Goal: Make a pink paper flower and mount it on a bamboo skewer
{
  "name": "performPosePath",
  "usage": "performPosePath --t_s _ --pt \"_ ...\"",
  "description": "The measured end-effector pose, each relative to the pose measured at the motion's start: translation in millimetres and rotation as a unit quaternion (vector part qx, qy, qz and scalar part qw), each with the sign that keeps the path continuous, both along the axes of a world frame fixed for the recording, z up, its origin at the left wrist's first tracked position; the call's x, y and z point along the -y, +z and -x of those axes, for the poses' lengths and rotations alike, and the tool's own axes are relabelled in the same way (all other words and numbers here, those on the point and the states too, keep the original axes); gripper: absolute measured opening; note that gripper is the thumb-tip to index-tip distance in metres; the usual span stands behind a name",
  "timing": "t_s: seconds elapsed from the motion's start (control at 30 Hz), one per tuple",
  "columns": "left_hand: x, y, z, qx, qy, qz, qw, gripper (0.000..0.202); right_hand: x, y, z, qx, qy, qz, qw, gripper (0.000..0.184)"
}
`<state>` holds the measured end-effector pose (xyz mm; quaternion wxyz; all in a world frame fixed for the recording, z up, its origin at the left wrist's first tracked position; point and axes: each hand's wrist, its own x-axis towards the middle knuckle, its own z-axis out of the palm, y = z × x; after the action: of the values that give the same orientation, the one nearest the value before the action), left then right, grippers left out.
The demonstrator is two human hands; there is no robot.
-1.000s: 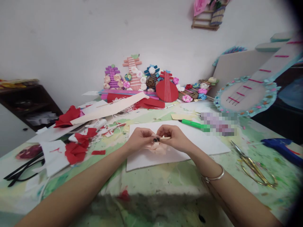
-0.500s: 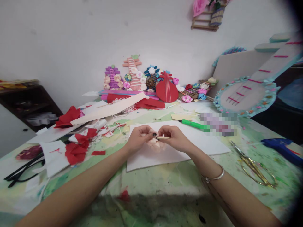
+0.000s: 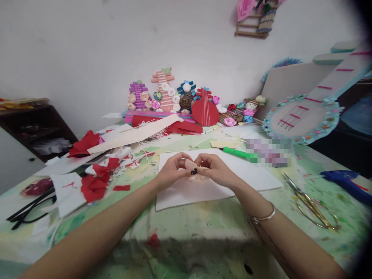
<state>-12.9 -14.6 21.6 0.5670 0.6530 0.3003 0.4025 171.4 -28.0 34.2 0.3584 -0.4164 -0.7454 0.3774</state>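
Note:
My left hand (image 3: 171, 170) is closed, its thumb and fingers pinching a pale pink piece of crepe paper (image 3: 190, 164). My right hand (image 3: 216, 169) meets it, fingertips together around a thin wooden stick (image 3: 202, 168) whose tip lies against the paper. Just beneath the fingers, more pale pink paper shows, partly hidden by the hands. Both hands are over a white board (image 3: 180, 197), which lies on the paint-stained table cover.
Gold-handled scissors (image 3: 312, 203) and a blue glue gun (image 3: 345, 182) lie at right. A green utility knife (image 3: 236, 152) rests on the board's far edge. Red crepe paper (image 3: 94, 188) and black glasses (image 3: 31, 209) are at left. Paper-flowered model lutes (image 3: 205, 112) stand along the wall.
The left thumb has shifted slightly downward and right along the paper, and the pink piece now shows more between the hands. The stick is more visible.

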Motion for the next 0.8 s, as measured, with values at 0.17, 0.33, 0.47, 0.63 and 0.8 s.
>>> performPosePath --t_s 0.17,0.33,0.47,0.63,0.8 --pt "-1.1 -1.3 0.9 0.001 -0.017 -0.002 1.0 0.038 0.6 1.2 -0.7 -0.022 0.037 0.022 0.999 0.017" --pt "-0.7 0.1 0.9 -0.005 -0.004 0.013 1.0 0.034 0.1 2.0 -0.5 -0.023 0.033 0.005 0.999 0.017" --pt "0.2 1.9 0.8 -0.007 0.03 0.014 0.999 0.035 1.4 4.0 -1.1 -0.006 0.028 -0.012 1.0 0.016" --pt "-0.3 2.1 0.4 -0.021 0.05 -0.009 0.998 0.032 2.3 5.4 -2.3 0.026 0.012 -0.034 0.999 0.015" --pt "-0.8 2.4 1.1 -0.007 0.043 0.014 0.999 0.031 1.4 3.8 -2.9 0.04 -0.004 -0.035 0.999 0.014"
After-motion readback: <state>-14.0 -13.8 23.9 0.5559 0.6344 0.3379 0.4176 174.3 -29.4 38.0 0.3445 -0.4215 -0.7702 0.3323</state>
